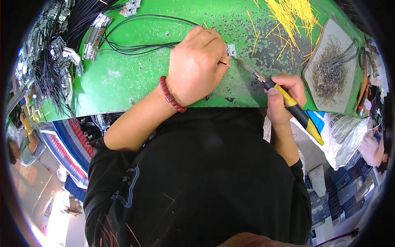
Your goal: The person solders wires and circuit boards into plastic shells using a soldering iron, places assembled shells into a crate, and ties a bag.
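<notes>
My left hand (197, 68) is closed at the middle of the green bench, knuckles up, with a bead bracelet on its wrist. Black cables (144, 48) run into it from the left, and a short dark wire end pokes out beside its fingers. Just past the fingertips lies a small white circuit board (231, 50); whether the fingers touch it is hidden. My right hand (288, 96) grips a soldering iron (297, 110) by its yellow and black handle. Its metal tip points up and left, close to the board's lower edge.
Metal-shelled parts (95, 36) with dark wires are heaped at the left. Thin yellow tubes (292, 18) lie scattered at the back right. A grey board (329, 74) with dark debris and fine wires rests at the right. The bench's near edge borders my body.
</notes>
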The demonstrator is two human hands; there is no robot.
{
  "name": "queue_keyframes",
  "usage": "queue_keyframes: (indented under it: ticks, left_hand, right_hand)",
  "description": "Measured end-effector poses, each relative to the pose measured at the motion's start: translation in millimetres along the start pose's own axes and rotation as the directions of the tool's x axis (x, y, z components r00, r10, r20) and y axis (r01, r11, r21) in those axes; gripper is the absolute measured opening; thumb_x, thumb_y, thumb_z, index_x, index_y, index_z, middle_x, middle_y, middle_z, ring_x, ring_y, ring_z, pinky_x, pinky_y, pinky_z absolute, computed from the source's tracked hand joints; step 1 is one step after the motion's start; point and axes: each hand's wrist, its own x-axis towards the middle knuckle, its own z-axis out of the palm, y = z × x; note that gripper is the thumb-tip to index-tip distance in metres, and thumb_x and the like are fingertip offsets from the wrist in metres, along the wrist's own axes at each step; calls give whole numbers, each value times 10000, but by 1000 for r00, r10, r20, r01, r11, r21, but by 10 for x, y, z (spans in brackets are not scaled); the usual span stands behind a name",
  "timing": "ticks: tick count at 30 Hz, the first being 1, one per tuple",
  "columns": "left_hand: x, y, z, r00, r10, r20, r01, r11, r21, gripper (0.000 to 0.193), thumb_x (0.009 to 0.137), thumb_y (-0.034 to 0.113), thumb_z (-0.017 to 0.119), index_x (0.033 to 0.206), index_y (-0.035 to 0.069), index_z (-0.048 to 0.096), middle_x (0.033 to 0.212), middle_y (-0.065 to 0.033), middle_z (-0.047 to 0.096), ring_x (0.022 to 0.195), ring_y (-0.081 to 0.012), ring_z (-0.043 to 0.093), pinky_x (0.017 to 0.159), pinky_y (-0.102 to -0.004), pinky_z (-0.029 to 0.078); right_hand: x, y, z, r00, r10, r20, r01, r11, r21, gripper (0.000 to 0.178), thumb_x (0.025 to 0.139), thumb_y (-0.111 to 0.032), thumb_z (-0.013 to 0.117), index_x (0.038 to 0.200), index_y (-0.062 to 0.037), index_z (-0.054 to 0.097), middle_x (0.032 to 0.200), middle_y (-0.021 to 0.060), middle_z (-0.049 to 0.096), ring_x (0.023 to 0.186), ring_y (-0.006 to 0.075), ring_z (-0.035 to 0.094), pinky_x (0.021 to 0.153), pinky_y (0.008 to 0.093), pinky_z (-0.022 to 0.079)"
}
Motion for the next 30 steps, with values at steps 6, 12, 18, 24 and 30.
queue_keyframes:
  ticks: [6, 12, 18, 24, 30]
  left_hand:
    - [9, 0, -1, 1000, -4, -5, 4, 1000, -2, 148, 662, -14, 698, 710, 40, 567, 807, -77, 618, 759, -275, 589, 658, -355, 496]
    - [13, -29, 20, 999, 39, -22, -38, 999, 15, 91, 673, 20, 656, 703, 47, 575, 802, -76, 618, 751, -270, 585, 609, -358, 515]
    - [12, 7, -16, 1000, -1, 9, 1, 1000, -4, 138, 669, -15, 696, 729, 30, 580, 814, -86, 623, 775, -280, 597, 676, -358, 502]
    - [23, -30, -67, 998, 22, 56, -20, 999, -46, 130, 676, -12, 700, 732, 33, 591, 823, -83, 634, 783, -276, 600, 694, -359, 500]
    - [28, -55, -87, 996, 37, 86, -30, 996, -82, 117, 677, -19, 691, 727, 38, 601, 807, -75, 636, 783, -278, 595, 693, -358, 492]
  right_hand:
    - [-22, -12, 8, 998, 10, -68, -6, 998, 66, 238, 796, -154, 700, 928, 2, 577, 730, 25, 552, 617, 65, 462, 576, 212, 372]
    - [-18, 57, -33, 999, 5, -42, 2, 984, 177, 232, 802, -153, 681, 920, 3, 555, 764, 33, 549, 635, 69, 447, 588, 219, 354]
    - [-27, 40, -38, 999, 35, -38, -29, 988, 153, 253, 802, -182, 688, 918, 3, 560, 769, 16, 541, 641, 57, 434, 587, 212, 339]
    - [-25, 53, -38, 997, 48, -54, -39, 985, 168, 263, 803, -193, 695, 917, 2, 560, 773, 12, 539, 641, 52, 431, 587, 208, 339]
    - [-7, 36, -27, 998, 31, -55, -21, 986, 168, 262, 806, -191, 693, 916, 2, 554, 768, 6, 537, 638, 44, 430, 581, 202, 334]
